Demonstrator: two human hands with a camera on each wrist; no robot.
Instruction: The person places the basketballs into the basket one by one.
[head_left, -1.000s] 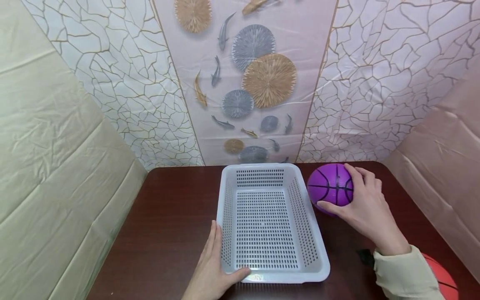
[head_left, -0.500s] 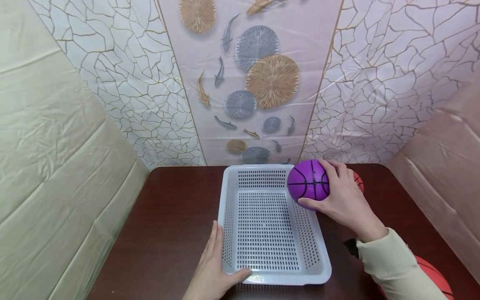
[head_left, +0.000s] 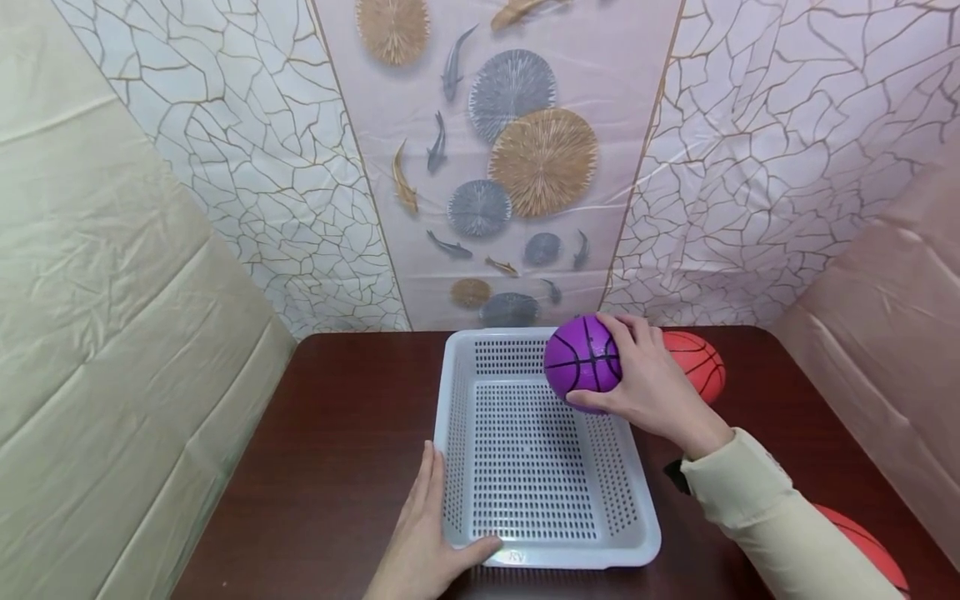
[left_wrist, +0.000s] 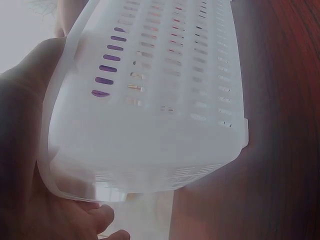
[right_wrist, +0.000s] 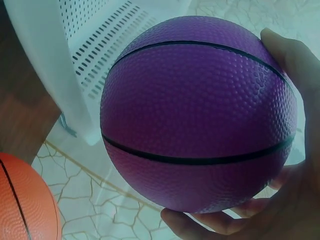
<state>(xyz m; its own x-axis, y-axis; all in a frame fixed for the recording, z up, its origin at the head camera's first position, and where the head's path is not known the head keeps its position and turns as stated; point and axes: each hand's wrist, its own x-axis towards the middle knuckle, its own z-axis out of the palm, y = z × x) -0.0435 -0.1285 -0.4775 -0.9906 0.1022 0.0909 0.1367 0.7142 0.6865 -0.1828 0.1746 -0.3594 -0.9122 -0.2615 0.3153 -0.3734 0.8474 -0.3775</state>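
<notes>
A small purple basketball [head_left: 581,362] with black lines is in my right hand [head_left: 652,383], which grips it from its right side over the basket's far right part. In the right wrist view the fingers and thumb spread round the purple ball [right_wrist: 195,110]. A white perforated plastic basket [head_left: 547,554] lies on the table. My left hand [head_left: 423,529] rests against its near left corner, with straight fingers along the left side and the thumb on the front rim. The left wrist view shows the basket's slotted wall [left_wrist: 145,130] close up.
A red basketball [head_left: 697,362] sits at the far right behind my right hand. Another red ball [head_left: 862,542] lies near right, partly behind the sleeve. The dark brown table [head_left: 322,467] meets patterned cloth walls at the back and plain ones at the sides.
My right hand has moved left with the purple basketball, from beside the basket to over it. The far red ball has come into view behind the hand. The left hand stays in place.
</notes>
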